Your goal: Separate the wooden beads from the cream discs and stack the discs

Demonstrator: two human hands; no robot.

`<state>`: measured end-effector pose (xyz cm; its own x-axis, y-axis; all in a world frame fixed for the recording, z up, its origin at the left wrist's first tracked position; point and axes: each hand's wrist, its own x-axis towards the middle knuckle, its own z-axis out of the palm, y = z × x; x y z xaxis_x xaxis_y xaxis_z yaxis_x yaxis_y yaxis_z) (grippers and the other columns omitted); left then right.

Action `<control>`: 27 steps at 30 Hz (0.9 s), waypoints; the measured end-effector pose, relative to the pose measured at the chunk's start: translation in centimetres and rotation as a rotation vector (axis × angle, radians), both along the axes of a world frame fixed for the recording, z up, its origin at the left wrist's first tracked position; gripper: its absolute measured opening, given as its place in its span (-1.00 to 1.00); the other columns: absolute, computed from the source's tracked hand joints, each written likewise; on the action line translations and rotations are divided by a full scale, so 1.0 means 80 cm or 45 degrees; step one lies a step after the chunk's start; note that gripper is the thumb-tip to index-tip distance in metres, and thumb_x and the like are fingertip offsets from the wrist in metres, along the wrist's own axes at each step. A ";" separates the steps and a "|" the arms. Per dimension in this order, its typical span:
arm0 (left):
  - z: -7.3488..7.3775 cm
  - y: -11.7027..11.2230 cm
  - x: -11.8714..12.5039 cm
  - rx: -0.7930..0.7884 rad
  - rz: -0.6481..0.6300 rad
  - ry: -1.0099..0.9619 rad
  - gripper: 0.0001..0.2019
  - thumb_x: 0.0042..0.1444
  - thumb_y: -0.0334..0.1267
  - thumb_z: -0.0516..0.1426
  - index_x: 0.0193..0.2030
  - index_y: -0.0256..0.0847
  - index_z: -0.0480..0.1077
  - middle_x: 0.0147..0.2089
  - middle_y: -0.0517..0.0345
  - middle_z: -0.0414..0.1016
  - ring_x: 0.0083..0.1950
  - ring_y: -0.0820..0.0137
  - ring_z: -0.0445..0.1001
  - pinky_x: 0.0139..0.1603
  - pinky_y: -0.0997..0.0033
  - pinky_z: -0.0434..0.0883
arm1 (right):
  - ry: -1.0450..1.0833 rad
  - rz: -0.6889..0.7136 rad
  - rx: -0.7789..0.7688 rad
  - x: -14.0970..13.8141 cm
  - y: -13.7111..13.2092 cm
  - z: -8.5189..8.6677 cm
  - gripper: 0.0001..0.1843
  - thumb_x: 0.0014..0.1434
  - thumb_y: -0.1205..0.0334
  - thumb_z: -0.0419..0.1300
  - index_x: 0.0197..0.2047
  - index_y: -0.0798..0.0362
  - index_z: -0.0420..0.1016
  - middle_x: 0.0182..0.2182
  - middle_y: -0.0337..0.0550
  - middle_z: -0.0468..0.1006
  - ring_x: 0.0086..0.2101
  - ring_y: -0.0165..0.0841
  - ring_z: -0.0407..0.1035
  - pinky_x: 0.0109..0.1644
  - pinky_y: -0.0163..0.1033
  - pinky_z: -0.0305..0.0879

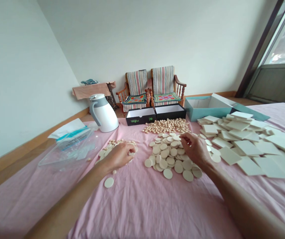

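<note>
My left hand (119, 155) is closed over a small mixed pile of pale round discs (102, 153) and wooden beads on the left. A bit of something pale shows under its curled fingers, too hidden to name. My right hand (194, 147) has its fingers pinched together at the upper right of a larger heap of cream round discs (164, 153). Its fingertips touch or nearly touch a disc there; whether they hold one I cannot tell. One loose disc (109, 182) lies apart in front of my left hand, with a bead (114, 172) just behind it.
Behind the disc heap lie many wooden beads (167, 126). Two black boxes (141, 120) and a teal box (199, 113) stand at the back. Square pale tiles (249, 147) spread over the right. A white thermos jug (107, 114) and clear plastic bags (67, 151) occupy the left.
</note>
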<state>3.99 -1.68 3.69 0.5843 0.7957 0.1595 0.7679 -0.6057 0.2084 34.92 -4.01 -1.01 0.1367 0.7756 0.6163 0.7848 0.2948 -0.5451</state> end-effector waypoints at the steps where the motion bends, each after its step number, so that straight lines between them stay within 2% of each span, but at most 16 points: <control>1: -0.004 0.000 -0.009 -0.009 0.020 0.070 -0.89 -0.04 -0.41 0.11 -0.36 -0.21 0.45 -0.33 0.14 0.50 -0.26 0.36 0.43 -0.23 0.44 0.30 | 0.002 0.000 -0.003 -0.001 0.000 0.000 -0.82 0.05 0.31 0.04 -0.33 0.03 0.47 -0.45 -0.23 0.52 -0.45 -0.41 0.37 -0.33 -0.34 0.21; 6: -0.030 -0.003 -0.025 0.048 0.113 0.148 -0.91 -0.07 -0.40 0.10 -0.38 -0.19 0.39 -0.29 0.12 0.46 -0.20 0.30 0.42 -0.20 0.39 0.28 | -0.003 -0.006 -0.039 -0.003 -0.002 0.000 -0.81 0.05 0.31 0.04 -0.32 0.04 0.48 -0.46 -0.22 0.52 -0.47 -0.41 0.36 -0.34 -0.33 0.22; 9: -0.036 -0.004 -0.026 0.073 0.113 0.110 -0.93 -0.07 -0.41 0.09 -0.40 -0.19 0.33 -0.30 0.12 0.45 -0.20 0.29 0.41 -0.20 0.38 0.27 | 0.010 -0.009 -0.050 -0.003 -0.003 -0.001 -0.80 0.06 0.29 0.03 -0.32 0.04 0.48 -0.44 -0.19 0.53 -0.44 -0.38 0.38 -0.33 -0.31 0.24; 12: -0.030 -0.005 -0.024 0.059 0.104 0.107 -0.91 -0.11 -0.43 0.09 -0.41 -0.19 0.32 -0.34 0.14 0.44 -0.25 0.31 0.40 -0.25 0.39 0.27 | 0.014 -0.025 -0.059 -0.004 -0.002 -0.001 -0.79 0.06 0.28 0.03 -0.32 0.04 0.49 -0.44 -0.18 0.54 -0.43 -0.37 0.38 -0.32 -0.30 0.23; 15: -0.018 -0.008 -0.006 0.016 0.053 0.066 -0.88 -0.12 -0.45 0.09 -0.40 -0.20 0.35 -0.37 0.16 0.44 -0.30 0.34 0.40 -0.30 0.41 0.27 | 0.009 -0.030 -0.069 -0.004 -0.002 -0.002 -0.79 0.07 0.28 0.03 -0.32 0.04 0.49 -0.44 -0.18 0.54 -0.43 -0.37 0.38 -0.33 -0.31 0.23; 18: -0.006 -0.012 0.030 -0.016 -0.043 -0.141 -0.86 -0.07 -0.43 0.11 -0.31 -0.21 0.39 -0.30 0.15 0.47 -0.28 0.39 0.42 -0.27 0.45 0.32 | 0.007 -0.023 -0.070 -0.003 -0.001 -0.002 -0.79 0.07 0.28 0.03 -0.31 0.04 0.49 -0.44 -0.19 0.54 -0.44 -0.38 0.38 -0.33 -0.32 0.23; 20: 0.000 -0.013 0.054 -0.081 -0.115 -0.317 -0.78 -0.01 -0.37 0.14 -0.17 -0.19 0.40 -0.20 0.14 0.49 -0.26 0.42 0.43 -0.24 0.47 0.35 | 0.008 -0.021 -0.060 -0.003 -0.001 -0.002 -0.80 0.06 0.29 0.03 -0.32 0.04 0.48 -0.45 -0.20 0.53 -0.44 -0.39 0.38 -0.33 -0.32 0.23; 22: 0.005 -0.010 0.068 -0.106 -0.130 -0.436 -0.74 0.03 -0.34 0.13 -0.08 -0.20 0.38 -0.13 0.12 0.48 -0.25 0.45 0.45 -0.23 0.48 0.38 | 0.002 -0.017 -0.047 -0.001 -0.001 -0.001 -0.81 0.06 0.29 0.03 -0.33 0.04 0.48 -0.46 -0.21 0.53 -0.45 -0.39 0.38 -0.34 -0.33 0.22; 24: 0.007 -0.003 0.066 -0.064 -0.106 -0.422 -0.77 0.06 -0.38 0.09 -0.11 -0.22 0.40 -0.15 0.11 0.48 -0.24 0.44 0.45 -0.22 0.47 0.38 | -0.006 -0.012 -0.035 0.000 -0.001 0.000 -0.80 0.06 0.29 0.03 -0.33 0.03 0.47 -0.48 -0.21 0.52 -0.47 -0.39 0.37 -0.35 -0.32 0.22; 27: 0.002 0.008 0.042 0.027 -0.050 -0.190 -0.82 0.05 -0.45 0.06 -0.24 -0.22 0.43 -0.22 0.11 0.48 -0.20 0.38 0.44 -0.14 0.40 0.35 | -0.018 -0.007 -0.020 0.001 0.000 -0.001 -0.80 0.06 0.28 0.03 -0.33 0.03 0.47 -0.49 -0.21 0.52 -0.48 -0.39 0.36 -0.36 -0.32 0.22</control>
<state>7.33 -1.06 3.82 0.5834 0.7682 0.2636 0.7049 -0.6402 0.3055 34.98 -4.03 -1.12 0.1320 0.7847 0.6057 0.7942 0.2819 -0.5384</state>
